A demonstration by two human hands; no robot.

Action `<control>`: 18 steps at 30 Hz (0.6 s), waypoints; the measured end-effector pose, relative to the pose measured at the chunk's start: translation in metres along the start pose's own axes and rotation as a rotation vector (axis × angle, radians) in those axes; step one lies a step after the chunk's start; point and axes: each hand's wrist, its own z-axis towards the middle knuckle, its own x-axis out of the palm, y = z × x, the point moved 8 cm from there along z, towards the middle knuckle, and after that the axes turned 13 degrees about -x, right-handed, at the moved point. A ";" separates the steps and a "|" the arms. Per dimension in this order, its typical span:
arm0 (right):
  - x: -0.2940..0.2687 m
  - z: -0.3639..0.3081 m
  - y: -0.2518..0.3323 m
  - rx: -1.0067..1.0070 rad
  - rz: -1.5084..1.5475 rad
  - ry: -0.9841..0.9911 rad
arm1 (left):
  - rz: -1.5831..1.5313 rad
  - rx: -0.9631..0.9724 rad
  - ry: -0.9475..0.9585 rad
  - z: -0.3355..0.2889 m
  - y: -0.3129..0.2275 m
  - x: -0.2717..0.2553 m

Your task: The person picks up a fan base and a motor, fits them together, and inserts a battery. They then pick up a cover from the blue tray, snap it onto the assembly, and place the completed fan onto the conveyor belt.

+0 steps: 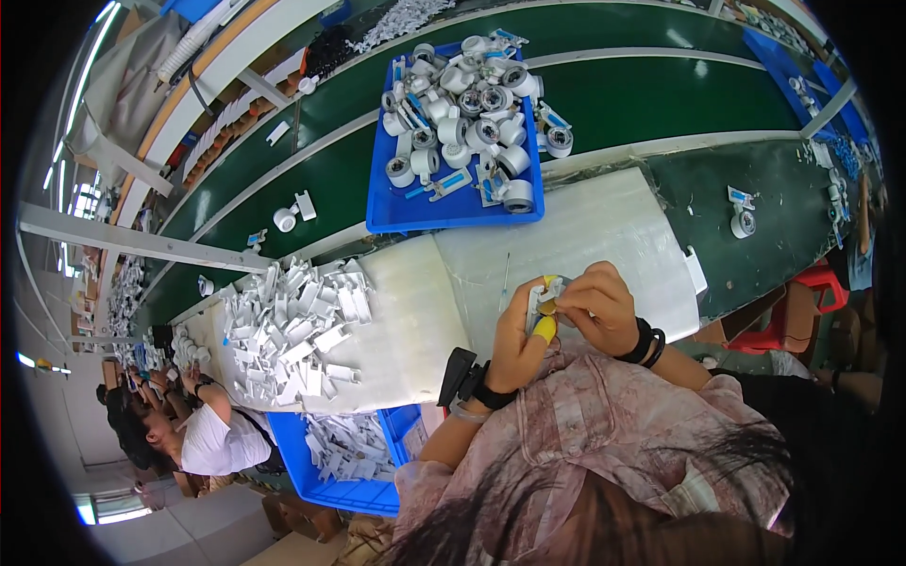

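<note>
Close to my body, both hands meet over one small white plastic part (534, 300). My left hand (514, 347) is closed around it, with yellow coverings on the thumb and a fingertip. The fingers of my right hand (601, 309) are pinched together against the same part. A small brownish piece shows between the hands; its kind is too small to make out. On the pale work mat (491, 250), a thin rod-like tool (507, 275) lies just beyond my left hand.
A heap of white plastic pieces (293, 330) covers the mat's left side. A blue tray (453, 219) of white round-headed fittings (462, 104) stands ahead. Below the table's left edge sits a blue bin (349, 495). One fitting (743, 222) lies right. A co-worker (212, 439) sits at left.
</note>
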 end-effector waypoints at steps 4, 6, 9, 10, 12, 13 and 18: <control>0.001 0.002 0.000 0.005 -0.009 0.028 | -0.036 -0.009 -0.028 -0.001 0.003 -0.002; 0.002 0.003 0.001 -0.005 -0.016 0.042 | -0.115 -0.054 0.005 -0.002 0.002 0.000; 0.002 0.004 0.001 -0.004 -0.009 0.062 | -0.042 -0.070 -0.036 -0.004 0.008 0.001; 0.001 0.005 0.002 -0.003 -0.007 0.064 | -0.043 -0.071 -0.038 -0.004 0.007 0.001; 0.000 0.005 0.002 -0.001 -0.005 0.063 | -0.032 -0.113 -0.035 -0.003 0.006 0.003; -0.001 0.004 0.002 0.002 -0.006 0.065 | -0.035 -0.116 -0.033 -0.003 0.008 0.004; 0.003 0.005 0.001 -0.008 -0.007 0.069 | 0.003 -0.086 -0.062 -0.004 0.015 -0.001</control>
